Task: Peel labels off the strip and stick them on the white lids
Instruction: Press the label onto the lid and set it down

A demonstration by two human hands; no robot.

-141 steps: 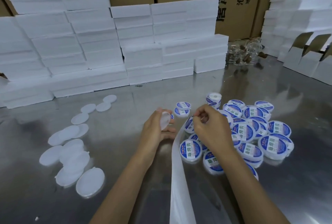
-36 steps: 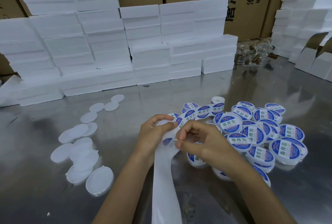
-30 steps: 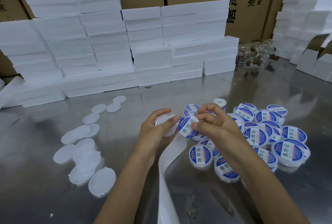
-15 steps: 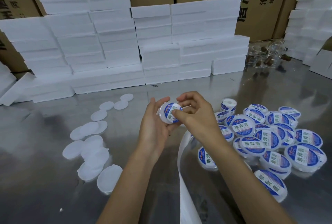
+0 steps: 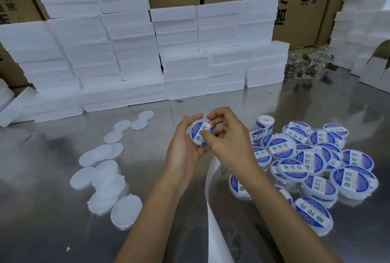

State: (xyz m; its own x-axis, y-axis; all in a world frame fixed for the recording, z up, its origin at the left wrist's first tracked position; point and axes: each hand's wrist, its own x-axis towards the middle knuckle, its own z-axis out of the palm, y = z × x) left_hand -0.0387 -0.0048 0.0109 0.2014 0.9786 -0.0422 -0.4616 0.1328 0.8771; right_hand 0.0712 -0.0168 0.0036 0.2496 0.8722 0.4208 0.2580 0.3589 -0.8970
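My left hand (image 5: 185, 153) holds a round white lid (image 5: 200, 134) upright above the steel table, fingers curled round its rim. A blue and white label covers the lid's face. My right hand (image 5: 228, 140) presses its thumb onto that label, the other fingers curled behind. The empty white backing strip (image 5: 213, 210) trails down from under my right wrist toward the near edge. The label roll (image 5: 264, 123) stands behind the pile on the right.
Several bare white lids (image 5: 105, 180) lie scattered on the left of the steel table (image 5: 52, 231). A pile of labelled lids (image 5: 312, 170) fills the right. Stacked white foam boxes (image 5: 137, 56) line the back, with cardboard cartons behind and folded white cartons (image 5: 377, 70) at far right.
The peeled label has gone from my right fingers onto the lid in my left hand. Both hands rose a little, and my right thumb now rubs the label down.
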